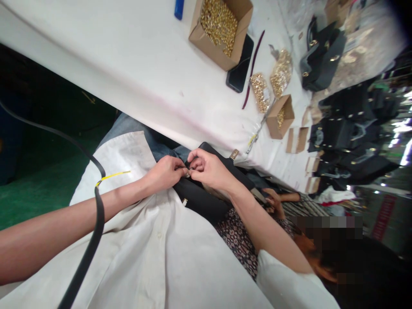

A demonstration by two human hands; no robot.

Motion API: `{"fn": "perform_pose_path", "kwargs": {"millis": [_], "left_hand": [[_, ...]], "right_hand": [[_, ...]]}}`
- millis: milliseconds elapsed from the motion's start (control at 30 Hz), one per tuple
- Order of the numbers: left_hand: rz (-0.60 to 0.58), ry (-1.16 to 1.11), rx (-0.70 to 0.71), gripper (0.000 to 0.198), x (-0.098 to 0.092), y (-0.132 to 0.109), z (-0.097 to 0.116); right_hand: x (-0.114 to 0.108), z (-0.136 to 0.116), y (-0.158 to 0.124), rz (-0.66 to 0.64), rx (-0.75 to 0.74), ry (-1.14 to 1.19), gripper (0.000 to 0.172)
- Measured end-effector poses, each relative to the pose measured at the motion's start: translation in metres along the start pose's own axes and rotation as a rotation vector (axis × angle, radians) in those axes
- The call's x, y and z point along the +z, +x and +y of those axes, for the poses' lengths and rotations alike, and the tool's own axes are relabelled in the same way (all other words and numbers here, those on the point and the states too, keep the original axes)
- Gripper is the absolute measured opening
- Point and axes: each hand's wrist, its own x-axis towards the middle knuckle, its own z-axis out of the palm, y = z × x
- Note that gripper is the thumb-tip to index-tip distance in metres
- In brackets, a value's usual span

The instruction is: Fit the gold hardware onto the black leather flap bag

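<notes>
A black bag [204, 204] lies across my lap, with a gold-coloured metal piece at its upper corner and a small one on its near side. Above its opening, my left hand [165, 171] pinches at its edge, thumb and index finger pressed together on something too small to make out. My right hand [209, 169] meets it there, thumb and fingertips closed beside the left fingertips, the other fingers curled. The two hands nearly touch, and their fingertips hide the spot between them.
On the white table [144, 64] are a cardboard box [236, 58] of gold-coloured parts, a black phone [240, 68], filled plastic bags [260, 92], smaller boxes [280, 118] and several black handbags [323, 56]. A black strap [100, 210] hangs at left. Another person [240, 242] sits at right.
</notes>
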Motion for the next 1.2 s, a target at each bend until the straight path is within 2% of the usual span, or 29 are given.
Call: {"fn": "perform_pose_path", "kwargs": {"millis": [267,533,867,1100,1200], "left_hand": [[0.013,0.038,-0.001,0.027,0.002,0.003,0.001],[-0.003,0.045,-0.005,0.028,0.002,0.009,0.001],[0.028,0.035,0.028,0.024,0.004,0.01,-0.001],[0.004,0.054,-0.007,0.028,0.003,0.007,0.003],[0.013,0.045,-0.035,0.029,0.004,0.007,0.001]], "right_hand": [[0.0,-0.019,-0.008,0.003,-0.033,-0.192,0.028],[0.001,-0.025,-0.011,0.128,-0.015,-0.376,0.028],[0.005,-0.007,-0.01,0.226,-0.001,-0.26,0.023],[0.008,-0.004,-0.011,0.135,0.016,-0.15,0.034],[0.01,-0.004,-0.012,0.139,0.037,-0.116,0.033]]}}
